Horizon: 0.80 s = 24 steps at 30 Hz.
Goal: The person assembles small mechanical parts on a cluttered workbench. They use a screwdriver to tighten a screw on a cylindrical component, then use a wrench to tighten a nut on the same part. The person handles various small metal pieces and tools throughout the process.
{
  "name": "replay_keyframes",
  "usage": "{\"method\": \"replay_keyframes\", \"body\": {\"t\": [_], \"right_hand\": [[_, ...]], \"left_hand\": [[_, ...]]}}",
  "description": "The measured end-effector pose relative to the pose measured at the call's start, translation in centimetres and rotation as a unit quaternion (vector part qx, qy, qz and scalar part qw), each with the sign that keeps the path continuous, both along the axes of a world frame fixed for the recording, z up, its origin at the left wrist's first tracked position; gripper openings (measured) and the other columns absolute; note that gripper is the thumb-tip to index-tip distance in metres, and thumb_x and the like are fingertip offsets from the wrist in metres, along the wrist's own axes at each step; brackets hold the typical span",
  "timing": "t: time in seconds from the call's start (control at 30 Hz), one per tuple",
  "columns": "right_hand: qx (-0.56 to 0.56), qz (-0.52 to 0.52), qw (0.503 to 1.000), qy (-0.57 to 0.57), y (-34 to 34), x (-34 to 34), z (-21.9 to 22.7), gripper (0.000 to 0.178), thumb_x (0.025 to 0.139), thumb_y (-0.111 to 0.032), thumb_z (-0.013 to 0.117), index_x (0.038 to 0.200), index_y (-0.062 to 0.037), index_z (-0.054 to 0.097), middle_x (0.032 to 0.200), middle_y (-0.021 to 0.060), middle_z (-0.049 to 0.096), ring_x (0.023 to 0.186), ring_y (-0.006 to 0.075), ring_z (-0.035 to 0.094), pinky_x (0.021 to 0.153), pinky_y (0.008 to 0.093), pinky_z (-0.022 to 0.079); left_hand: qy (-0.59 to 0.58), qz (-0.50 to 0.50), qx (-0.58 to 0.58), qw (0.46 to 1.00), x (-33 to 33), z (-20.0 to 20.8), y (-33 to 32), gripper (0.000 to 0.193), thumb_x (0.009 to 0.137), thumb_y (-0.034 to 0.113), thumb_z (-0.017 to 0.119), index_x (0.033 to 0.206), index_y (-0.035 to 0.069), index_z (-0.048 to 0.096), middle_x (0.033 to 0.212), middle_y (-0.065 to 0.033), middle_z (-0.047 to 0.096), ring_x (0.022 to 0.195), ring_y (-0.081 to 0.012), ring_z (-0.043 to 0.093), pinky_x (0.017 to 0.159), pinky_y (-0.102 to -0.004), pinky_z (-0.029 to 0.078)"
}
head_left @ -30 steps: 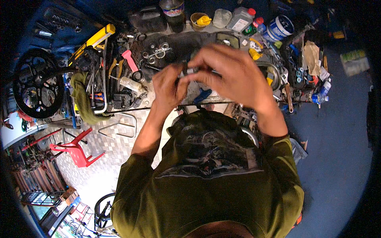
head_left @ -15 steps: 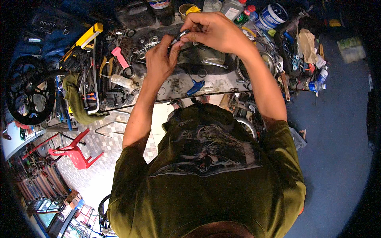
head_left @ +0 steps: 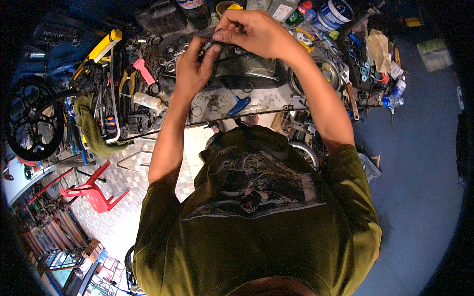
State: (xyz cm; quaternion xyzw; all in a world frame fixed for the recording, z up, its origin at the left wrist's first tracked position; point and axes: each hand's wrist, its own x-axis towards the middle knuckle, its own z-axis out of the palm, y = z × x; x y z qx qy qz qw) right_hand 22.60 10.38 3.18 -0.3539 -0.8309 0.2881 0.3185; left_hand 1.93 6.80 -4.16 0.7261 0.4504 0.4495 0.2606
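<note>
Over the far side of the workbench, both hands meet at a small dark, rod-shaped metal part. My left hand pinches its lower end between thumb and fingers. On its upper end are the bent fingers and thumb of my right hand, which hide much of it. Below the hands lie a silver combination wrench, a black ring and a blue-handled tool. Several metal rings sit just left of my left hand.
A pink-handled tool, pliers and a green cloth lie at the left. Bottles and a white-and-blue tub line the back. A wooden-handled tool is at the right. A red chair stands on the floor.
The whole view has shifted slightly, moving the bench and hands up and left. My fingers have closed in around the metal part, so less of it shows. Both hands still hold it.
</note>
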Motion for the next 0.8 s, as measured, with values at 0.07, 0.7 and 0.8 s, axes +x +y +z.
{"method": "replay_keyframes", "body": {"t": [0.07, 0.7, 0.8], "right_hand": [[0.011, -0.008, 1.0, 0.008, 0.3, 0.0, -0.2, 0.019, 0.094, -0.023, 0.075, 0.096, -0.0049, 0.068, 0.075, 0.004, 0.066, 0.068, 0.0123, 0.059, 0.062, 0.0309, 0.048], [-0.039, -0.074, 0.997, -0.002, 0.2, 3.5, 0.5, 0.027, 0.093, -0.03, 0.074, 0.093, -0.0036, 0.067, 0.074, 0.007, 0.063, 0.068, 0.0178, 0.058, 0.063, 0.0347, 0.047], [-0.02, -0.106, 0.992, -0.062, -0.5, 3.8, -0.2, 0.027, 0.095, -0.031, 0.073, 0.095, -0.0042, 0.068, 0.074, 0.0026, 0.065, 0.068, 0.0112, 0.058, 0.062, 0.0296, 0.047]], "left_hand": [[-0.016, -0.009, 0.006, 1.0, 0.0, 0.2, 0.1, 0.023, 0.096, 0.018, 0.068, 0.112, 0.004, 0.059, 0.073, -0.0127, 0.067, 0.064, -0.0206, 0.064, 0.062, -0.0344, 0.05], [-0.122, -0.063, -0.04, 0.99, -2.2, -1.5, 1.2, 0.022, 0.09, -0.003, 0.064, 0.112, 0.003, 0.062, 0.075, 0.0021, 0.06, 0.075, -0.0031, 0.055, 0.069, -0.02, 0.042], [-0.131, -0.055, -0.033, 0.989, -2.8, -2.0, 1.3, 0.021, 0.09, -0.003, 0.065, 0.11, 0.004, 0.063, 0.078, 0.001, 0.063, 0.078, -0.0039, 0.057, 0.071, -0.0206, 0.044]]}}
